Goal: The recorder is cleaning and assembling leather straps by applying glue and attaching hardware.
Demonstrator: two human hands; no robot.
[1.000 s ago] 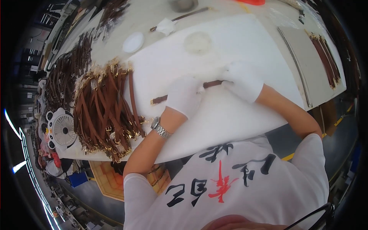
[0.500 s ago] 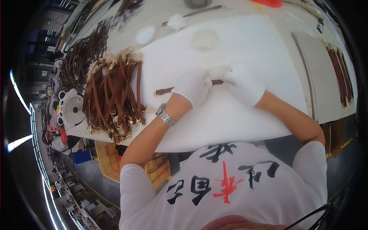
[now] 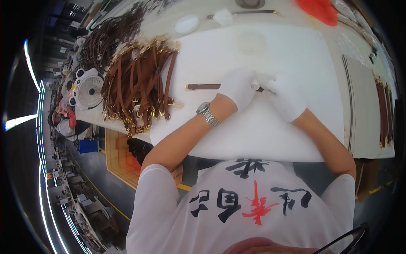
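A narrow brown leather strap (image 3: 204, 86) with gold metal at its left end lies across the white work surface (image 3: 211, 131). My left hand (image 3: 239, 89), in a white glove, is closed around the strap, whose left part sticks out past it. Close to its fingertips, my right hand (image 3: 289, 96), also gloved in white, pinches the strap's other end. Only a short dark bit of strap shows between the two hands; the rest there is covered by the gloves.
At the left lies a big pile of brown straps (image 3: 137, 80) with gold buckles, beside a white fan (image 3: 89, 91). Several straps (image 3: 384, 112) lie at the far right, next to a grey board (image 3: 363, 101). A white round dish (image 3: 187, 24) and another strap (image 3: 253, 12) are at the back.
The whole view has shifted, moving the table's things rightward in it. My hands have come closer together, and less strap shows between them.
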